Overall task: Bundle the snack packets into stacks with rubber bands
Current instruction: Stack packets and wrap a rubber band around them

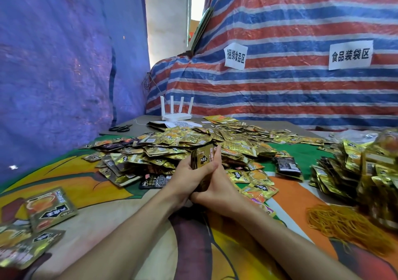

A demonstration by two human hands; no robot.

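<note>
Clasping stack [201, 158], packet heap [172, 144] crowding ahead

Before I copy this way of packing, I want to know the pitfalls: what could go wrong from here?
1. The stack stands between left hand and right hand with no band visible on it. The rubber bands lie off to the right; fetching one frees a hand, and the packets might fan out.
2. Slipped packets would likely fall into the loose heap beside it and mix in.

Tarp-walled work corner
Blue tarp [64, 64] left, striped tarp [280, 99] with two paper signs [235, 56] right; daylit window [197, 4] between.
</note>
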